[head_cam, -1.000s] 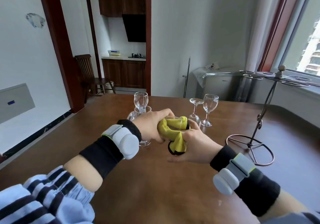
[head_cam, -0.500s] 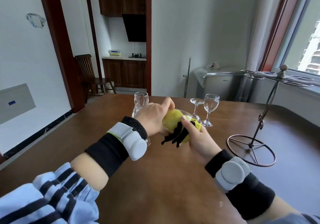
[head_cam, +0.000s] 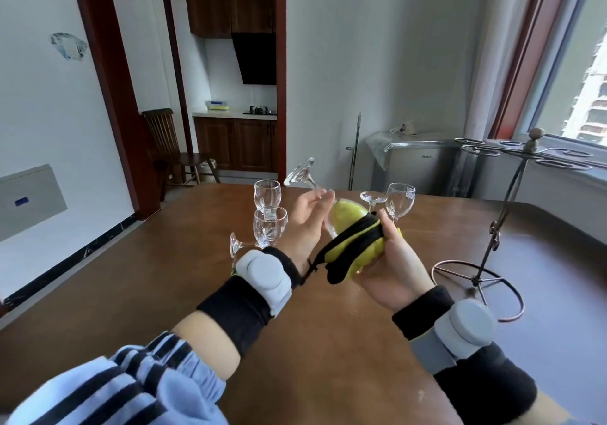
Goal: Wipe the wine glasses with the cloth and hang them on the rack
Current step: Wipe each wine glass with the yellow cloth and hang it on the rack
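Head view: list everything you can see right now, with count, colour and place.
Held wine glass: one, clear, tilted between both hands, foot up-left.
Cloth: one, yellow and black, wrapped round that glass's bowl.
Other wine glasses: four, clear, on the table; two left, the nearer one's orientation unclear; one upright and one upside down behind the hands.
Rack: one, dark metal, table's right side, rings bare.
Table: one, brown.
Chair: one, dark wood, by the doorway.
Left hand: fingers on the stem.
Right hand: grips the cloth.
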Demonstrator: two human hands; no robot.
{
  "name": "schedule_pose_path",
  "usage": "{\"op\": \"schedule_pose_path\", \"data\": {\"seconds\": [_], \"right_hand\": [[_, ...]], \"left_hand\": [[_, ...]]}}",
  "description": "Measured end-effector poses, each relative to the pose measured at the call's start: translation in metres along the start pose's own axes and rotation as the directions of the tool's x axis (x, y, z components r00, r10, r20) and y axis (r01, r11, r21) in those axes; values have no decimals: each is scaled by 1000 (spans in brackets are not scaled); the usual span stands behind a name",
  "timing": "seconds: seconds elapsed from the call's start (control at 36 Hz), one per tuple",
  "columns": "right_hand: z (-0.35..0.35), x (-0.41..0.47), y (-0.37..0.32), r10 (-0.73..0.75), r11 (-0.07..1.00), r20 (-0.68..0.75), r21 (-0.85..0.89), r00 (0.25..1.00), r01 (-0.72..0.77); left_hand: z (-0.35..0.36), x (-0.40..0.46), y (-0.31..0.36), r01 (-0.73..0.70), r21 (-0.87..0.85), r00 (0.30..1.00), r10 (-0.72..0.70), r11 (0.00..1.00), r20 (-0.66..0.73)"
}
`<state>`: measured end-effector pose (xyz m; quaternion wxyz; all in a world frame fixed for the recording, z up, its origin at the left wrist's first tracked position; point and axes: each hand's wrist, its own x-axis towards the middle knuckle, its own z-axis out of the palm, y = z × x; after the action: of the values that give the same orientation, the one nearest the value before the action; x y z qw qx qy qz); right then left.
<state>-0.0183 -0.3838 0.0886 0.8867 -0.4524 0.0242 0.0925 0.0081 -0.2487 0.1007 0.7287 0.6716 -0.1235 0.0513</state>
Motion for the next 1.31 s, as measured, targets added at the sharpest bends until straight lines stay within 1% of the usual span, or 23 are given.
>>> {"op": "schedule_pose_path", "data": {"seconds": [0.08,0.17,0.25,0.33,0.39,0.44,0.5,0.56,0.64,0.69,0.78,0.83,0.92,0.94,0.97,1.0,1.03,1.08,1.14,1.17,1.22,1.28,1.31], "right_hand": [[8,-5,9,-55,998,72,-12,996,56],[12,-8,17,-201,979,159,-8,967,204],[11,-7,26,-354,882,264,-224,897,414],[2,-1,32,-443,497,452,-595,774,632],[-4,7,32,-411,181,511,-765,755,617],[-8,14,30,-415,74,477,-831,775,551],[-4,12,25,-415,182,451,-809,790,558],[2,7,18,-400,483,407,-668,821,566],[12,2,7,-246,903,284,-281,927,325],[16,1,9,-145,981,275,-87,950,174],[20,2,17,-213,960,259,-123,942,251],[21,2,21,-379,803,276,-376,883,462],[9,8,27,-516,196,450,-766,729,612],[4,12,29,-498,37,501,-803,708,595],[4,12,29,-488,-36,523,-812,699,583],[2,14,31,-483,-4,505,-818,715,575],[4,14,31,-480,149,457,-799,749,583],[12,11,25,-439,570,315,-626,841,532],[18,7,15,-285,875,213,-340,935,344],[20,5,13,-197,951,211,-195,957,238],[22,4,13,-129,991,234,-13,964,136],[27,3,17,-208,968,253,-85,945,236],[28,2,19,-294,898,263,-253,919,360]], "left_hand": [[13,8,3,-35,-225,998,44,974,35],[17,10,7,-49,-220,998,54,974,20],[17,9,11,-22,-297,1000,27,955,13],[17,7,15,26,-218,998,-38,976,-49],[13,6,12,48,-135,995,-59,990,-81],[12,4,12,93,-142,993,-102,986,-55],[6,4,13,141,-165,990,-143,976,-2],[0,3,12,174,-202,984,-164,964,62],[-6,0,11,140,-310,984,-98,941,147],[-3,-1,8,30,-358,991,19,933,133],[5,1,6,-46,-363,998,62,931,32],[8,2,6,17,-411,1000,-18,912,2],[8,4,2,118,-415,990,-138,902,-18],[8,4,0,148,-395,985,-173,906,-27],[7,4,0,164,-369,982,-189,915,-32],[5,4,-1,182,-352,979,-202,918,-22],[3,4,-2,186,-323,980,-200,928,-9],[-4,3,-4,189,-255,982,-184,948,42],[-8,2,-4,127,-259,990,-104,957,99],[-7,1,-3,83,-279,993,-56,957,103],[-4,2,-1,-10,-293,999,23,956,42],[1,3,4,-2,-348,1000,8,937,15],[2,3,6,32,-376,999,-29,926,14]]}}
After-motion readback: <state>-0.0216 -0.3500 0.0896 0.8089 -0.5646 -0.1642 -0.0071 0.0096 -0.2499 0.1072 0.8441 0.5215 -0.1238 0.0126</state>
